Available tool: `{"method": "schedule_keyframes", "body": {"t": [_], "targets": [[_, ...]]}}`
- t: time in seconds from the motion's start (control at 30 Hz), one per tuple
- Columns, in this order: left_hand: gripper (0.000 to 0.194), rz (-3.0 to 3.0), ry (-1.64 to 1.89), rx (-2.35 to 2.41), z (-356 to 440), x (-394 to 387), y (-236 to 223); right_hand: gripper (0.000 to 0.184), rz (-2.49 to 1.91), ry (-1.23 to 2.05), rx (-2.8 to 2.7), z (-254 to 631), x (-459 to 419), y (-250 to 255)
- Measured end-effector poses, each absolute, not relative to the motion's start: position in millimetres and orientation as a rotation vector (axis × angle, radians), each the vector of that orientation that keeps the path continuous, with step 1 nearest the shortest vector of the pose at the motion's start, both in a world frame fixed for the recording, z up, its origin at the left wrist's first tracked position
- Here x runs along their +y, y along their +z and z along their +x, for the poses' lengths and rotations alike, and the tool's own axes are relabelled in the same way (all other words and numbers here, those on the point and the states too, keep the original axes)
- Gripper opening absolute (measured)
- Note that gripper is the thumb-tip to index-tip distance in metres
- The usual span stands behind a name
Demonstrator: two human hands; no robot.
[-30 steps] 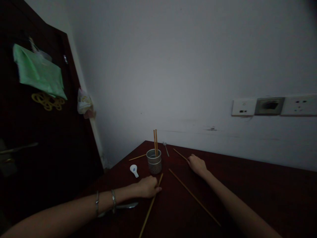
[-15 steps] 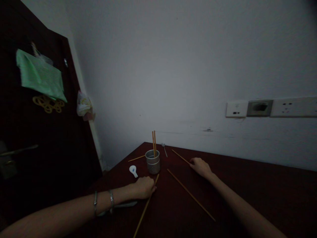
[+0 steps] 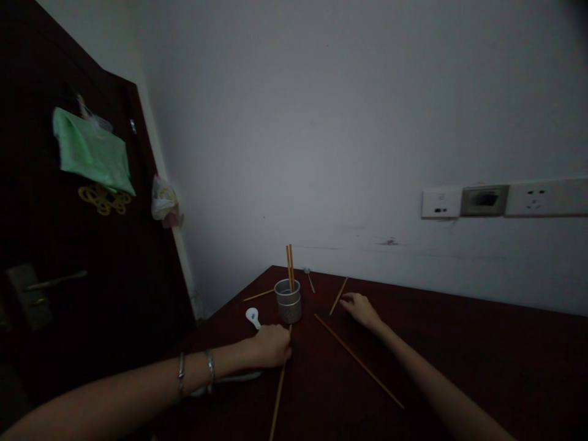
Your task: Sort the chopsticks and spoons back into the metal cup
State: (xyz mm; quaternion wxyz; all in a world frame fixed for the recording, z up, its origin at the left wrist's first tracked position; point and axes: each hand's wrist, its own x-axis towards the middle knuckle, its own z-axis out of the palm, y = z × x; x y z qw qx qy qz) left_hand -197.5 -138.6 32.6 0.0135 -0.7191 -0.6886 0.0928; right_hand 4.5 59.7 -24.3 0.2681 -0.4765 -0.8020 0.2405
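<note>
Left hand (image 3: 272, 346) grips a thin brown wooden chopstick (image 3: 278, 398); right hand (image 3: 362, 310), fingers loosely spread, is beside a second chopstick (image 3: 339, 296).

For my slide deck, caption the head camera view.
Left hand gripping a chopstick near a metal cup; right hand at a second chopstick.

Left grip (image 3: 274, 346) around one chopstick (image 3: 278, 398), right grip (image 3: 361, 310) by a second chopstick (image 3: 339, 296), metal cup (image 3: 289, 307) with two upright chopsticks (image 3: 290, 266)

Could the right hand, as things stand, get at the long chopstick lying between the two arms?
Likely yes: the right hand is close to the long chopstick, and nothing seems to block the space between them.
</note>
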Motion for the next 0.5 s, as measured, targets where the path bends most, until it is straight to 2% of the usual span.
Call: {"method": "schedule_keyframes", "body": {"t": [0.1, 0.2, 0.3, 0.37, 0.5], "targets": [[0.025, -2.197, -0.045, -2.157, -196, -129, 58, 0.038, -1.213, 0.731, -2.091, 22, 66, -34], [0.035, -2.031, -0.548, -2.124, -204, -107, 89, 0.040, -1.154, 0.863, -1.967, 38, 71, -47], [0.030, -1.856, -0.862, -2.102, -223, -75, 112, 0.040, -1.119, 0.888, -1.868, 45, 71, -54], [0.029, -1.797, -0.972, -2.115, -238, -53, 118, 0.039, -1.089, 0.844, -1.877, 46, 68, -55], [0.047, -1.843, -1.329, -2.293, -256, -14, 110, 0.037, -1.078, 0.782, -1.915, 45, 65, -54]]}}
